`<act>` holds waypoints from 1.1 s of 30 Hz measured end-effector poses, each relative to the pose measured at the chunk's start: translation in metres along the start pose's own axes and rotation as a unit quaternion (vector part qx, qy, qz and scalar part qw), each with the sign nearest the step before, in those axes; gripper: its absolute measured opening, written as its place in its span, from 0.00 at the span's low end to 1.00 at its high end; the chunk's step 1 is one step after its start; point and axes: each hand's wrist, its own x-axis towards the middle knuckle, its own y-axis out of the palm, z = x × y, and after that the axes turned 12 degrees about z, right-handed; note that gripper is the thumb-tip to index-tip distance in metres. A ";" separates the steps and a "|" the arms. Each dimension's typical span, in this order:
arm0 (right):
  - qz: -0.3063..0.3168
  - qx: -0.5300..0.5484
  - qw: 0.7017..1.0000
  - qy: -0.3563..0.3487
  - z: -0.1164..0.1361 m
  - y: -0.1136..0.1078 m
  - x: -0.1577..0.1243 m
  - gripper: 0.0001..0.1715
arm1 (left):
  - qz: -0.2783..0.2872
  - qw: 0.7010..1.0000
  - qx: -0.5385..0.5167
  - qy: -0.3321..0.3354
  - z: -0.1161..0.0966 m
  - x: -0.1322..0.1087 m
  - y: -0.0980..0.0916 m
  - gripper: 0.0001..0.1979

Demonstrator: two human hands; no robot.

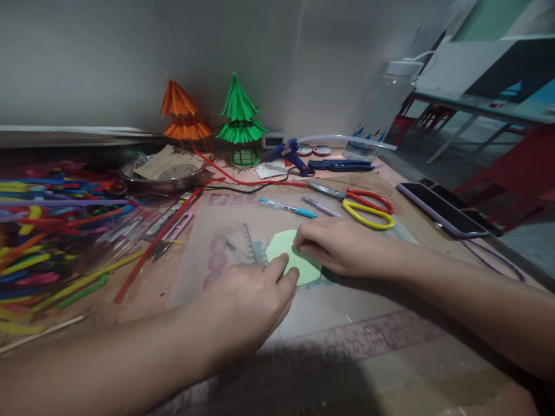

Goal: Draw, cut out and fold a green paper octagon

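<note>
A light green paper octagon (307, 270) lies on the clear sheet in front of me. My left hand (247, 297) reaches in from the lower left, its bent fingertips pressing on the paper's near left part. On the paper's far right edge, the curled fingers of my right hand (327, 245) grip it; their tips are partly hidden. Left of the paper lies a clear set square (247, 240). Beyond it are a blue pen (288, 207) and a purple pen (321, 206), with red-and-yellow-handled scissors (368, 214) to their right.
Colourful pipe cleaners (39, 231) crowd the left side. Along the wall stand an orange tree model (184, 112), a green tree model (238, 121), a blue glue gun (290, 155) and a clear bottle (379, 110). A phone (442, 209) rests near the right table edge.
</note>
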 end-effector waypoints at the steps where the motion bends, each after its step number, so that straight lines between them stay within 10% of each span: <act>1: -0.005 -0.017 1.000 0.014 0.000 -0.001 0.000 0.11 | 0.000 1.000 0.000 0.000 0.000 0.000 0.000 0.13; 18: 0.002 0.019 1.000 0.009 -0.013 -0.004 -0.001 0.10 | 0.050 0.999 -0.007 -0.005 0.000 0.000 -0.004 0.16; 25: -0.145 0.243 0.959 0.021 -0.036 0.003 0.005 0.14 | 0.076 0.996 -0.054 -0.013 0.005 0.004 -0.008 0.14; 33: -0.109 0.280 0.953 0.032 -0.038 0.014 0.008 0.12 | 0.026 0.997 -0.071 -0.007 0.009 0.003 -0.004 0.17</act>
